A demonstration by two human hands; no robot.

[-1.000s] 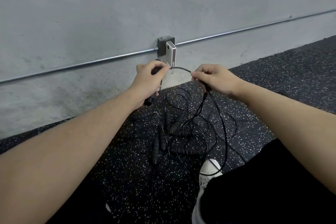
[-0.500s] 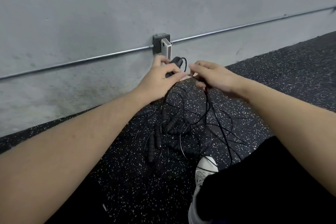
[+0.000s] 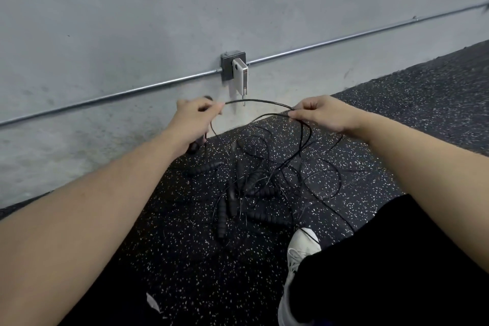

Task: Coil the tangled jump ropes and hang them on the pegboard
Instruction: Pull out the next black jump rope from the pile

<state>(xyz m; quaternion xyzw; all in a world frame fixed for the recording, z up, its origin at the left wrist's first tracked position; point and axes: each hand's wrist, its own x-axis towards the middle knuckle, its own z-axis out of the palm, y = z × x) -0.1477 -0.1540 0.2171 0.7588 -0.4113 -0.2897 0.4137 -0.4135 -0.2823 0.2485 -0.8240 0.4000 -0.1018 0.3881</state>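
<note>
A tangle of thin black jump ropes (image 3: 267, 182) with several ribbed black handles lies on the speckled rubber floor (image 3: 423, 103). My left hand (image 3: 193, 119) grips one black handle and pinches the rope's cord (image 3: 256, 101) at its fingertips. My right hand (image 3: 325, 114) pinches the same cord farther along, so a stretch of it arches between the two hands above the pile. From my right hand the cord loops down into the tangle. No pegboard is in view.
A grey concrete wall (image 3: 238, 2) stands just behind the pile, with a metal conduit (image 3: 105, 96) and a junction box holding a white device (image 3: 240, 75). My white shoe (image 3: 301, 249) and black-clad leg sit at the pile's near right.
My hands were close together half a second ago; they have since spread apart, drawing a longer arch of cord between them. The view has shifted slightly.
</note>
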